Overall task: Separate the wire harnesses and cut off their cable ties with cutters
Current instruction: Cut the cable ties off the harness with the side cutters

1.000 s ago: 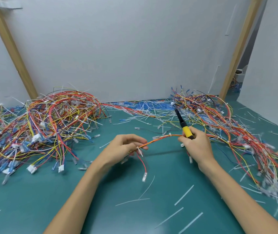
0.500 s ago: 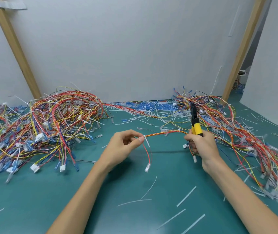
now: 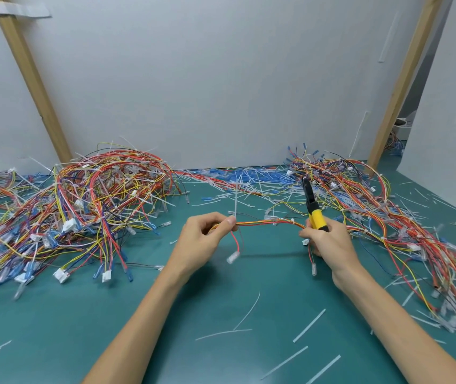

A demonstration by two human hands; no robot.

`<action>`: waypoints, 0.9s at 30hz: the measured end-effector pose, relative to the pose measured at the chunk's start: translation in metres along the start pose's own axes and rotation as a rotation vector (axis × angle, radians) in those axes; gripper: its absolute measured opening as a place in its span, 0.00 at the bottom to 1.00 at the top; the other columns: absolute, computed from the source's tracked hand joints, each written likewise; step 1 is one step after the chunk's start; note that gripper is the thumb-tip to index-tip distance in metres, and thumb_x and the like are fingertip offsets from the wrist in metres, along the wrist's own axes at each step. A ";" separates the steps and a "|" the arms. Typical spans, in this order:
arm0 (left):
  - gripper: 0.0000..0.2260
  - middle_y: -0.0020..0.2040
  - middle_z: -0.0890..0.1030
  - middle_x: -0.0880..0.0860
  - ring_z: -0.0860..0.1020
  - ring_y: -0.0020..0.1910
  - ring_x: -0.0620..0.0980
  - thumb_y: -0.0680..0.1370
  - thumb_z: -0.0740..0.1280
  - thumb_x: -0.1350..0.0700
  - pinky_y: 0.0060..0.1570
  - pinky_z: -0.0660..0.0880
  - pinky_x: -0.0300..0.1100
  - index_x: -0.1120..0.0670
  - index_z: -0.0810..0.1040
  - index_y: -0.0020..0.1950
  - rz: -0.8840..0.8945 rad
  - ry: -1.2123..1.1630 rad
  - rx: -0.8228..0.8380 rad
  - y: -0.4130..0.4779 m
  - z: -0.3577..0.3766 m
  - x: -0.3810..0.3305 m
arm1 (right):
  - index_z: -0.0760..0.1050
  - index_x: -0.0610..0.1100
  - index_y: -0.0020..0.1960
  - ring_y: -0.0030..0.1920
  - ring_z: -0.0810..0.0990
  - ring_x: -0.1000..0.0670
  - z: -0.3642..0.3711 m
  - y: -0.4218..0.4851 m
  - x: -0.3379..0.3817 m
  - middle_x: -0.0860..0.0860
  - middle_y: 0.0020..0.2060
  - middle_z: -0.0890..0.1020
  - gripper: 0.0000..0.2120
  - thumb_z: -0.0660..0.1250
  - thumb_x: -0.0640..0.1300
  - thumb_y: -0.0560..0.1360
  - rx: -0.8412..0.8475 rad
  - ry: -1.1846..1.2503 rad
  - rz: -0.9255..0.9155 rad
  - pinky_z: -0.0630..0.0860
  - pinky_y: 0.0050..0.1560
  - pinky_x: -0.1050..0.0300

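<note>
Wire harness (image 3: 265,223), held taut above the teal counter (image 3: 221,314) between a left hand (image 3: 204,239) pinching its left end and a right hand (image 3: 329,242) curled round its right end and yellow-handled cutters (image 3: 314,209), presumably to expose its upright white cable tie (image 3: 235,198) for cutting.

One harness pile (image 3: 82,206) sits left on the tabletop (image 3: 221,314), another pile (image 3: 387,217) right, cut ties (image 3: 237,178) behind, between them.

Both hands, left (image 3: 203,239) and right (image 3: 329,242), hold a wire harness (image 3: 265,222); right also grips yellow cutters (image 3: 314,210).
</note>
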State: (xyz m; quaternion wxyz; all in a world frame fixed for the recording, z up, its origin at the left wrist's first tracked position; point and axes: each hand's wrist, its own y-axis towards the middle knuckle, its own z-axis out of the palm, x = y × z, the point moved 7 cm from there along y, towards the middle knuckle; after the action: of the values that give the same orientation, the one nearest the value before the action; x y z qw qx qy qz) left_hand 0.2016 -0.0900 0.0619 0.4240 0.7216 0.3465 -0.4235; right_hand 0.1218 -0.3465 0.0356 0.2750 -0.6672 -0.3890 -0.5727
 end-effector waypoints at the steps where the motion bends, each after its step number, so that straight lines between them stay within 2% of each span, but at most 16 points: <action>1: 0.13 0.32 0.66 0.54 0.61 0.32 0.47 0.80 0.67 0.46 0.32 0.56 0.40 0.48 0.83 0.39 0.001 0.001 0.006 0.000 0.001 -0.001 | 0.72 0.46 0.37 0.37 0.70 0.46 0.000 0.000 0.000 0.49 0.31 0.71 0.10 0.71 0.36 0.70 0.000 -0.007 -0.001 0.66 0.41 0.50; 4: 0.14 0.34 0.69 0.62 0.64 0.35 0.49 0.80 0.65 0.46 0.37 0.59 0.44 0.49 0.83 0.37 -0.001 -0.012 0.031 -0.001 0.003 -0.003 | 0.72 0.47 0.36 0.37 0.70 0.45 0.000 -0.002 0.002 0.49 0.31 0.72 0.08 0.71 0.38 0.68 -0.003 -0.031 -0.012 0.66 0.42 0.49; 6: 0.15 0.33 0.72 0.58 0.66 0.36 0.50 0.81 0.65 0.49 0.38 0.61 0.43 0.50 0.82 0.37 -0.009 -0.036 0.043 -0.001 0.004 -0.002 | 0.72 0.47 0.36 0.37 0.70 0.46 0.000 -0.003 0.004 0.49 0.31 0.72 0.07 0.71 0.41 0.66 -0.008 -0.046 -0.025 0.66 0.42 0.49; 10: 0.12 0.32 0.76 0.50 0.73 0.33 0.44 0.83 0.65 0.52 0.36 0.67 0.33 0.52 0.82 0.41 -0.002 -0.047 0.048 0.000 0.004 0.002 | 0.72 0.48 0.35 0.37 0.70 0.46 0.000 -0.004 0.004 0.50 0.31 0.72 0.08 0.71 0.40 0.67 -0.018 -0.077 -0.044 0.67 0.44 0.49; 13: 0.09 0.35 0.82 0.49 0.79 0.35 0.43 0.82 0.67 0.55 0.39 0.71 0.30 0.54 0.83 0.44 -0.003 -0.049 0.052 0.000 0.002 0.003 | 0.73 0.48 0.36 0.37 0.71 0.46 0.000 -0.004 0.005 0.51 0.30 0.72 0.06 0.70 0.42 0.65 -0.026 -0.067 -0.035 0.67 0.44 0.49; 15: 0.05 0.39 0.86 0.50 0.83 0.41 0.45 0.79 0.70 0.56 0.46 0.76 0.35 0.54 0.84 0.45 -0.031 -0.063 0.079 0.001 0.003 0.006 | 0.72 0.48 0.35 0.37 0.72 0.45 -0.001 -0.004 0.006 0.51 0.30 0.72 0.06 0.70 0.44 0.64 -0.028 -0.067 -0.030 0.67 0.43 0.49; 17: 0.02 0.41 0.86 0.50 0.84 0.45 0.48 0.76 0.74 0.55 0.51 0.78 0.46 0.53 0.85 0.45 -0.055 -0.047 0.093 0.000 0.003 0.006 | 0.72 0.48 0.35 0.37 0.72 0.45 -0.001 -0.004 0.006 0.51 0.30 0.72 0.06 0.70 0.43 0.64 -0.027 -0.076 -0.029 0.67 0.43 0.49; 19: 0.03 0.42 0.86 0.44 0.83 0.47 0.46 0.74 0.76 0.52 0.49 0.76 0.49 0.49 0.84 0.43 -0.038 0.094 0.076 0.000 0.001 0.004 | 0.72 0.45 0.36 0.38 0.71 0.45 -0.001 -0.004 0.005 0.50 0.31 0.72 0.07 0.71 0.41 0.66 -0.029 -0.097 -0.036 0.68 0.44 0.49; 22: 0.03 0.41 0.83 0.38 0.75 0.50 0.41 0.73 0.76 0.48 0.50 0.70 0.43 0.44 0.84 0.43 0.025 0.363 -0.039 -0.003 -0.004 -0.004 | 0.73 0.41 0.39 0.37 0.71 0.45 -0.001 -0.004 0.005 0.48 0.32 0.73 0.07 0.71 0.38 0.68 -0.032 -0.148 -0.058 0.68 0.43 0.50; 25: 0.03 0.43 0.82 0.42 0.71 0.49 0.48 0.74 0.75 0.49 0.51 0.68 0.46 0.46 0.86 0.46 0.105 0.643 -0.205 -0.007 -0.008 -0.015 | 0.72 0.41 0.37 0.33 0.69 0.46 0.000 -0.005 0.009 0.48 0.29 0.71 0.08 0.72 0.37 0.69 -0.056 -0.281 -0.125 0.65 0.37 0.53; 27: 0.03 0.45 0.83 0.47 0.77 0.47 0.52 0.76 0.74 0.51 0.48 0.72 0.48 0.49 0.86 0.47 0.113 0.716 -0.284 -0.011 -0.007 -0.022 | 0.70 0.42 0.36 0.31 0.67 0.46 0.004 -0.008 0.015 0.49 0.27 0.70 0.10 0.72 0.38 0.68 -0.079 -0.433 -0.195 0.63 0.34 0.53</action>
State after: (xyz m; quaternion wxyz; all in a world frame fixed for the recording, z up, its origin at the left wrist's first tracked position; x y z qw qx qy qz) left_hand 0.1854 -0.0822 0.0799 0.3944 0.7759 0.4876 -0.0688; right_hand 0.1177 -0.3361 0.0485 0.1021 -0.7441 -0.4786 -0.4548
